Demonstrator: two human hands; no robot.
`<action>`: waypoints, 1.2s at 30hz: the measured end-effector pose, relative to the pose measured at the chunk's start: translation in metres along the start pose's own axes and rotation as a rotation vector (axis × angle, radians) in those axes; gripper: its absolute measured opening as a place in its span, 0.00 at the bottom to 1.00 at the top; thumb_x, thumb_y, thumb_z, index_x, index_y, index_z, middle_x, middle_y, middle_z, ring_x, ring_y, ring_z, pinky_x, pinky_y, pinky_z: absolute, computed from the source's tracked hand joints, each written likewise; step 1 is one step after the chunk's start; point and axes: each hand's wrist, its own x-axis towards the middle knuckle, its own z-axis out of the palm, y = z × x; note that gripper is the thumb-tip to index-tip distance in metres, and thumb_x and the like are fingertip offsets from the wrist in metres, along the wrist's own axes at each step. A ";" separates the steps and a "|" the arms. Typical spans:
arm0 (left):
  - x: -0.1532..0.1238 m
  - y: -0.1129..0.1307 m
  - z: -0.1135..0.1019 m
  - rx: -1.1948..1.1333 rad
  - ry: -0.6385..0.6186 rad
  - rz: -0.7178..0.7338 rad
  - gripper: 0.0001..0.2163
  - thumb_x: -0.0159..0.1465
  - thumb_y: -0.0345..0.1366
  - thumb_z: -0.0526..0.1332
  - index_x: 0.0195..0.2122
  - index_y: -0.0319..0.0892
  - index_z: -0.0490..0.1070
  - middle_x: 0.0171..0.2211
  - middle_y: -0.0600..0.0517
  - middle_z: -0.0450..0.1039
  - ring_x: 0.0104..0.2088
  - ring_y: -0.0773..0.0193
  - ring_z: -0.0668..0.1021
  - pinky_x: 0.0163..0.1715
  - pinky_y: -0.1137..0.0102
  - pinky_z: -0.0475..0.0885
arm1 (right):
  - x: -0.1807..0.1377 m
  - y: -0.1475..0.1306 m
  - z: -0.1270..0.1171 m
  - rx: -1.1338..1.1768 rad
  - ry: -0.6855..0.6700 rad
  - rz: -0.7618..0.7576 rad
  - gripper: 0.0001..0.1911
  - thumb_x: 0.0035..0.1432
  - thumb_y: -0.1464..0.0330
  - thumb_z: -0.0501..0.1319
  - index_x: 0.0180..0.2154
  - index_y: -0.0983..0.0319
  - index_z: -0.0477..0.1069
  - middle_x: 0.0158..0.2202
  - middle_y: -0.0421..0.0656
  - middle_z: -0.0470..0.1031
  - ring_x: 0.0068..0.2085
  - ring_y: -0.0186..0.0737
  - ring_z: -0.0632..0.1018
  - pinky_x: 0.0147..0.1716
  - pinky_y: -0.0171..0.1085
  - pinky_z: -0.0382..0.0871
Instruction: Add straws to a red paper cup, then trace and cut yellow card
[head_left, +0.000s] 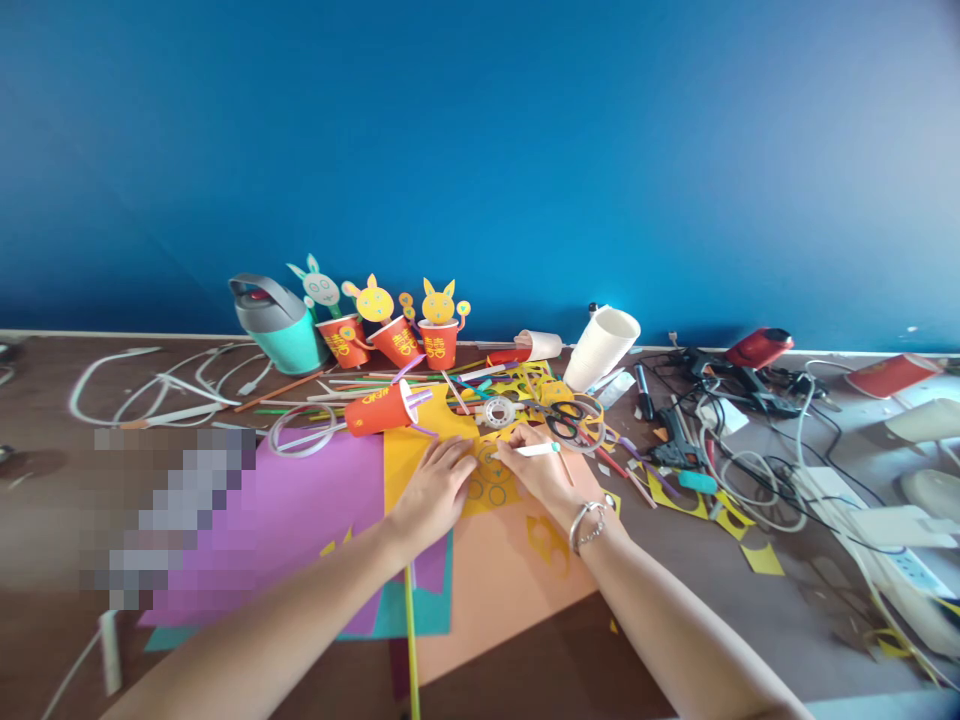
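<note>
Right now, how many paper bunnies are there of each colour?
Green bunny: 1
Yellow bunnies: 2
Total: 3

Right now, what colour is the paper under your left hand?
Yellow paper with drawn circles under the left hand, per the head view; right hand holds a pen.

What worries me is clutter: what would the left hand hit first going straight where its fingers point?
Probably the small white tape roll just past the left hand, though depth is unclear; the pen in the right hand lies beside that line.
</note>
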 end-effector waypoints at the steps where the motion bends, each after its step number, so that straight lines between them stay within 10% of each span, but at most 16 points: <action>1: 0.000 0.000 0.000 -0.002 0.003 -0.001 0.15 0.59 0.20 0.55 0.43 0.42 0.71 0.52 0.45 0.71 0.56 0.52 0.70 0.57 0.51 0.65 | 0.000 0.000 0.000 -0.001 0.006 -0.008 0.13 0.50 0.63 0.58 0.21 0.59 0.57 0.18 0.35 0.60 0.21 0.32 0.61 0.17 0.31 0.52; 36: -0.001 -0.001 0.001 0.020 0.013 0.014 0.15 0.59 0.20 0.55 0.43 0.41 0.71 0.52 0.46 0.71 0.55 0.52 0.71 0.57 0.51 0.65 | 0.000 -0.011 -0.003 -0.061 -0.006 0.033 0.12 0.47 0.63 0.56 0.20 0.59 0.53 0.18 0.35 0.56 0.21 0.31 0.58 0.18 0.32 0.49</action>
